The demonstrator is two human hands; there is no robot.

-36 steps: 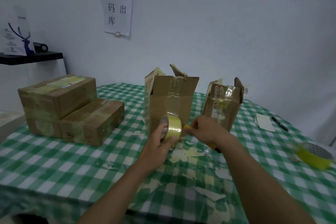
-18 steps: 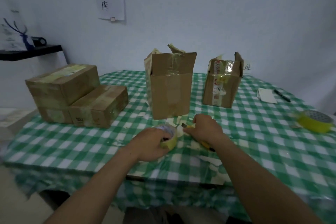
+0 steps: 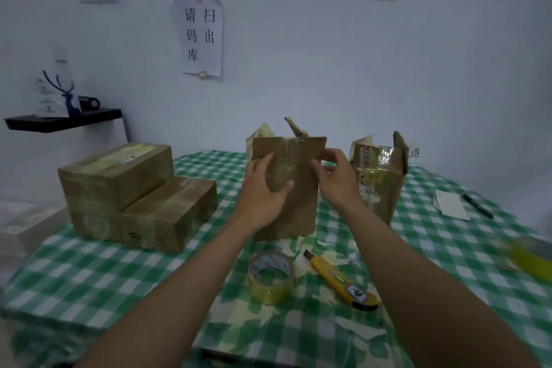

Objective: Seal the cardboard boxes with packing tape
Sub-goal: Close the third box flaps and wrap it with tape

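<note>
Green-checked tablecloth carries two open boxes, the tall box and the second box, three sealed boxes, two tape rolls and one knife. Both hands are spread open at the tall box: left hand against its front, right hand at its edge. One tape roll lies nearby, ungripped.

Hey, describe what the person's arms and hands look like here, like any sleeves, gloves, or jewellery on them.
Both forearms are bare right down to the bottom edge of the head view, with no sleeves showing. The left hand and right hand wear no gloves, and no watch, bracelet or ring is visible on either wrist or the fingers.
</note>
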